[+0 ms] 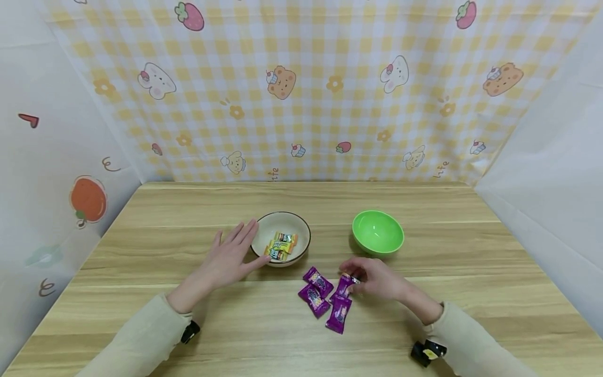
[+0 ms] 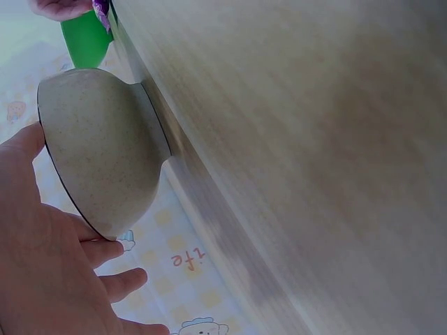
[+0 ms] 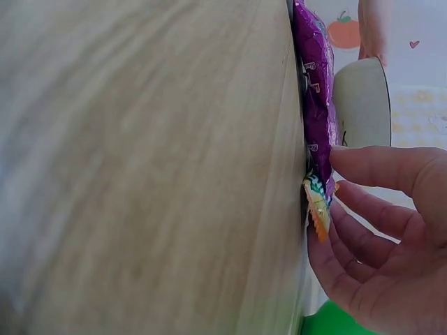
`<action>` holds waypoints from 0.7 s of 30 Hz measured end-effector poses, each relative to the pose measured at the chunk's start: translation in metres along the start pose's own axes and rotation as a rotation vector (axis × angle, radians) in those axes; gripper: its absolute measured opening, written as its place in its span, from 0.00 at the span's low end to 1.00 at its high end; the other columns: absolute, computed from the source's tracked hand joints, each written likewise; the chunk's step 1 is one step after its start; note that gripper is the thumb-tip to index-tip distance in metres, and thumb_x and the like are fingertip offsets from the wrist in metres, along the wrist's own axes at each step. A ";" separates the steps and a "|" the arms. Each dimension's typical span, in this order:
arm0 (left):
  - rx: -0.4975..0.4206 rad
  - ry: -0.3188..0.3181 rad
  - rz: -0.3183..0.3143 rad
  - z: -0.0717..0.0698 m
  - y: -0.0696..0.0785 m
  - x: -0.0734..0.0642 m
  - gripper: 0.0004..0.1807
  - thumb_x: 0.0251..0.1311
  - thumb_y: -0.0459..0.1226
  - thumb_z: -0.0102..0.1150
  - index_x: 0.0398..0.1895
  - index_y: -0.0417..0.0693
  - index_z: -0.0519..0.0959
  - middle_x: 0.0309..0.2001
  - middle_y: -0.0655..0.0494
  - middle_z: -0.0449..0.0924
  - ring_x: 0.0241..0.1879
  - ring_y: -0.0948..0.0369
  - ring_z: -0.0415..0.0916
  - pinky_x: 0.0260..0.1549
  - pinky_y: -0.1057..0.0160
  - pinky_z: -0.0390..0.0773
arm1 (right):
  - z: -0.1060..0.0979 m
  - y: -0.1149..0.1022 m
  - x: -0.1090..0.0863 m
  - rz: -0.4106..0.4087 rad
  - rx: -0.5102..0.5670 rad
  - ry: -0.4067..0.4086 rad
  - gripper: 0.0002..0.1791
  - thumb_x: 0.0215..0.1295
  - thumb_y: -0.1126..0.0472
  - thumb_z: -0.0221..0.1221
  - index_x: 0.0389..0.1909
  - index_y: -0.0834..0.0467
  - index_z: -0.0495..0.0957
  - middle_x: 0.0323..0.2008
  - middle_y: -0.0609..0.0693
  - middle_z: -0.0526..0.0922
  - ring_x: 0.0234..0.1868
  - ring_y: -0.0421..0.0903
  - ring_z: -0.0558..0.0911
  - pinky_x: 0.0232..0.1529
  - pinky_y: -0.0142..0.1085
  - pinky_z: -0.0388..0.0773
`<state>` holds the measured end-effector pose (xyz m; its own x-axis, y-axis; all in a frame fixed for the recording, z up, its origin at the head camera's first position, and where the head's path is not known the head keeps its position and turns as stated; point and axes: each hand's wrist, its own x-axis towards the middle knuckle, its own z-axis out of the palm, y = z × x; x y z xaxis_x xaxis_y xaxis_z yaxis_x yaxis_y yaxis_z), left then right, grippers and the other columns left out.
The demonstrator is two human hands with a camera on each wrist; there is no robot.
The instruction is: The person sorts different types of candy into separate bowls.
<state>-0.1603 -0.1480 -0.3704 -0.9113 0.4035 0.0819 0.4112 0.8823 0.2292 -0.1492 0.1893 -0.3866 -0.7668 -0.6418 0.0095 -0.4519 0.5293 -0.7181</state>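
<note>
Cream bowl [image 1: 265,230] with yellow packets [image 1: 281,246] inside is touched at the rim by the left hand [image 1: 230,260], fingers spread wide. Loose yellow packet [image 3: 318,202], beside purple packets [image 1: 314,299] on the counter [image 1: 254,332], is held in the right hand's [image 1: 377,278] narrowly curled fingers; grip firmness cannot be told. Green bowl [image 1: 377,233] is placed just beyond.

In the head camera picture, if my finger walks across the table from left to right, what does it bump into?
Left sleeve, left hand, cream bowl, purple packets, green bowl, right sleeve.
</note>
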 end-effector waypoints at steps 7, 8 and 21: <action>0.000 -0.002 -0.003 0.000 0.000 0.000 0.48 0.53 0.67 0.35 0.68 0.44 0.46 0.67 0.52 0.42 0.65 0.51 0.39 0.54 0.39 0.34 | 0.000 -0.003 -0.001 -0.008 -0.013 -0.021 0.20 0.46 0.70 0.63 0.44 0.62 0.74 0.34 0.45 0.76 0.33 0.42 0.73 0.33 0.33 0.71; -0.002 -0.002 -0.004 0.000 0.001 0.000 0.47 0.53 0.67 0.35 0.68 0.44 0.46 0.67 0.53 0.42 0.65 0.51 0.39 0.54 0.39 0.34 | 0.000 -0.003 -0.001 -0.008 -0.011 -0.023 0.20 0.46 0.70 0.63 0.43 0.62 0.75 0.34 0.45 0.76 0.33 0.42 0.73 0.33 0.33 0.71; -0.006 0.002 -0.006 -0.001 0.001 0.000 0.47 0.53 0.66 0.36 0.68 0.44 0.47 0.67 0.52 0.42 0.65 0.51 0.40 0.54 0.39 0.34 | -0.002 0.004 -0.001 0.026 0.095 -0.048 0.19 0.46 0.75 0.58 0.43 0.62 0.75 0.37 0.48 0.77 0.36 0.45 0.75 0.37 0.34 0.74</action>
<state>-0.1594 -0.1472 -0.3695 -0.9140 0.3974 0.0821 0.4052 0.8834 0.2353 -0.1512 0.1935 -0.3881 -0.7539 -0.6556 -0.0419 -0.3848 0.4924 -0.7807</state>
